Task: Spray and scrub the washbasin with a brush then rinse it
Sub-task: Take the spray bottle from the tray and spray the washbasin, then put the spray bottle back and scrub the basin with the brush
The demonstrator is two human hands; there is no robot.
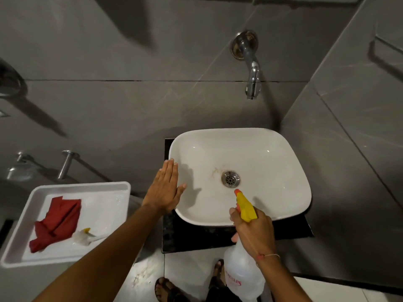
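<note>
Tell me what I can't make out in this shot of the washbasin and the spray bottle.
Head view only:
- Spray bottle: neck and trigger hidden by the right hand; base cut off by the bottom edge; red label too blurred to read.
- Brush in the white tray: small and blurred, partly under the red cloth.
- Washbasin: left rim partly covered by the flat left hand.

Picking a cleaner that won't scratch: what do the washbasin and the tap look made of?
Washbasin: probably glazed white ceramic; smooth, glossy, with small light glints, brownish stain near the drain. Tap: looks like chrome-plated metal; mirror-bright, reflecting the grey wall.
</note>
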